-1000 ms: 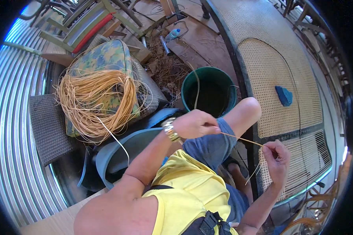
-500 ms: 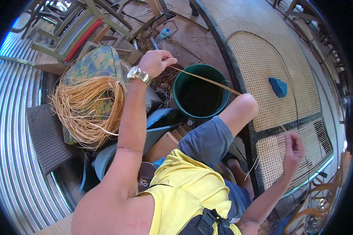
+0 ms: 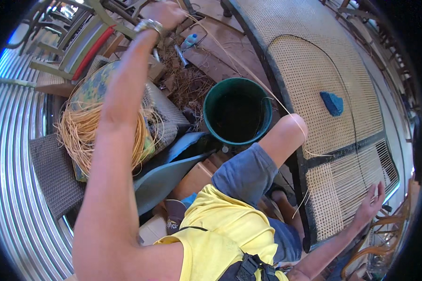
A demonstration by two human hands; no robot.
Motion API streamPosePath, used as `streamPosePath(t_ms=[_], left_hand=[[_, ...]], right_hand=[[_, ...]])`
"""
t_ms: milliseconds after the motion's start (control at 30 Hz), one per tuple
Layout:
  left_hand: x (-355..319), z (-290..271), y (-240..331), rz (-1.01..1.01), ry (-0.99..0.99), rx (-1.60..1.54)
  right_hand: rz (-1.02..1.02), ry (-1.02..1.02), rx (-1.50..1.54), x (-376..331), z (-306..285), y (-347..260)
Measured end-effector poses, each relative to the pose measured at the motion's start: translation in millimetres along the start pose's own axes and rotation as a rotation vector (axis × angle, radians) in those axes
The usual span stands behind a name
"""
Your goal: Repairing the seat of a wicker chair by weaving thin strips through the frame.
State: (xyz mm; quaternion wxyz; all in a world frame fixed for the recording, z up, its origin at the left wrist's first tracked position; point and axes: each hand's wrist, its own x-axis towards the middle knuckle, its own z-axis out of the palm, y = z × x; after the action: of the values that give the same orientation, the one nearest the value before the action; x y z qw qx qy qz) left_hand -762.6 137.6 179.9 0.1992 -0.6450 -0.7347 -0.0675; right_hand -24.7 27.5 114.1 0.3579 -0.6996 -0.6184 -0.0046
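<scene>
Stretched out to the far left, my left hand (image 3: 168, 15) pinches one end of a long, thin cane strand (image 3: 255, 77). The strand runs down past the green bucket (image 3: 206, 110), over my bare knee, and its loose end rests on the frame of the woven cane panel (image 3: 309, 84). My right hand (image 3: 371, 206) is at the panel's near right, close to its part-woven section (image 3: 349, 180), where parallel strands show. Its fingers are apart, and I see nothing in them. A dark curved line (image 3: 335, 63) lies over the weave beside a blue sponge-like block (image 3: 332, 103).
A big coil of cane (image 3: 82, 136) lies on a camouflage-patterned bag (image 3: 96, 84) at left. Wooden chair frames (image 3: 75, 54) stand behind it. A plastic bottle (image 3: 191, 40) and cane scraps (image 3: 185, 79) are on the floor. Corrugated metal (image 3: 14, 164) lines the left side.
My left hand has swung far and to the left, drawing the strand out longer. The right hand has moved right and nearer, its fingers now spread, and the strand's other end lies free.
</scene>
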Motion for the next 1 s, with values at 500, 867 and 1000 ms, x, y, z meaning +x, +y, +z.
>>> streamPosePath(t_ms=[500, 867, 1000], left_hand=[[-207.6, 264.2, 72.0, -0.665, -0.893, 0.009], [-335.1, 233.0, 223.5, -1.154, -0.358, -0.501], [-311.2, 42.8, 227.5, -0.496, -0.003, -0.917]], right_hand=[[0.303, -0.334, 0.07, -51.0, -68.7, 62.8], [0.101, -0.387, 0.127, -22.5, -46.2, 23.4], [-0.021, -0.409, 0.301, -21.6, 10.3, -50.8]])
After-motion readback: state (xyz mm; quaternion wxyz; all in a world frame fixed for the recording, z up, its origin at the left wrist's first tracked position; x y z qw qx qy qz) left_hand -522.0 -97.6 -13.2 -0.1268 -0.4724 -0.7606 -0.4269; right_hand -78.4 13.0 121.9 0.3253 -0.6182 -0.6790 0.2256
